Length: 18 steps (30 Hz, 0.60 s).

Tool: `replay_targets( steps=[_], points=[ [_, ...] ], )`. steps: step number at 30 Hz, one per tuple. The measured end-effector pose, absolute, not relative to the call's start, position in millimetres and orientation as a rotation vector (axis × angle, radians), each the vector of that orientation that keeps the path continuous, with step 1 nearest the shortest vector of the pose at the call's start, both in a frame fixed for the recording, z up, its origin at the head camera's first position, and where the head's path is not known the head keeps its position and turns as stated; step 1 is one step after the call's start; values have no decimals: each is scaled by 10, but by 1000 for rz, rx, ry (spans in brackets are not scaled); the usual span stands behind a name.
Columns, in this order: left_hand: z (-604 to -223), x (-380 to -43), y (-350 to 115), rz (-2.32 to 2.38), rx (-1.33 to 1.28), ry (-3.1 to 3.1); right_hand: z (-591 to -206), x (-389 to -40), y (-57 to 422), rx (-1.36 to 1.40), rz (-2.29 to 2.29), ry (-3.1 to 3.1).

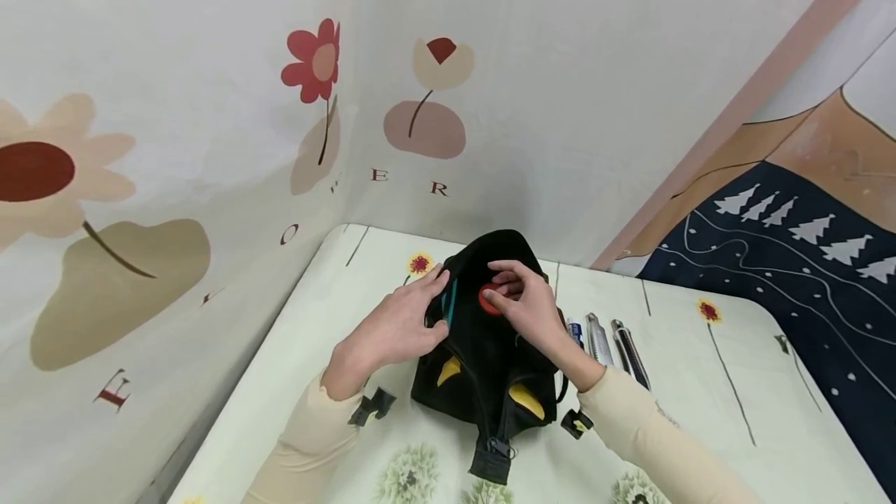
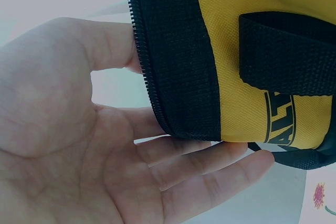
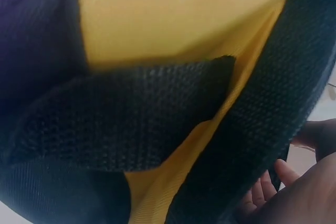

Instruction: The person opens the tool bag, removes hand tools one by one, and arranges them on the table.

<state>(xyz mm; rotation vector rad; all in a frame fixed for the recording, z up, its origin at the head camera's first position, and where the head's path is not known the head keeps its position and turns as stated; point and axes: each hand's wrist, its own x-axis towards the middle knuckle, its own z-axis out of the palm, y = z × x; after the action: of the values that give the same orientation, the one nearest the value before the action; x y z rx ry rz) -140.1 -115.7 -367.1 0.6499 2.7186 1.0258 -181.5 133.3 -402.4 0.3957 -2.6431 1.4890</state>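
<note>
A black and yellow zip-up tool bag (image 1: pixel 483 364) stands on the table with its mouth spread wide. My left hand (image 1: pixel 402 317) holds the bag's left rim between thumb and fingers; in the left wrist view that hand (image 2: pixel 105 124) lies along the zipper edge. Over the bag's mouth, my right hand (image 1: pixel 525 306) pinches a red round object (image 1: pixel 489 299), whose exact kind I cannot tell. The right wrist view is mostly filled by the bag's yellow side (image 3: pixel 157 19) and black strap (image 3: pixel 121 114), with part of the right hand (image 3: pixel 299 182) at the edge.
To the right of the bag lie a silver utility knife (image 1: pixel 599 339), a dark-handled cutter (image 1: pixel 631 352) and a small blue item (image 1: pixel 575 331), partly behind the right forearm. Black buckles (image 1: pixel 372 406) flank the bag. A printed curtain (image 1: pixel 560 99) hangs behind the table (image 1: pixel 700 387).
</note>
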Motion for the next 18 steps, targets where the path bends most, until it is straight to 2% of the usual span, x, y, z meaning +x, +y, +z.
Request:
replay_targets(
  steps=[18],
  points=[
    [-3667,-1399,-1177,1031,655,2703,-4240,-2088,981,185,1480,-2793]
  ],
)
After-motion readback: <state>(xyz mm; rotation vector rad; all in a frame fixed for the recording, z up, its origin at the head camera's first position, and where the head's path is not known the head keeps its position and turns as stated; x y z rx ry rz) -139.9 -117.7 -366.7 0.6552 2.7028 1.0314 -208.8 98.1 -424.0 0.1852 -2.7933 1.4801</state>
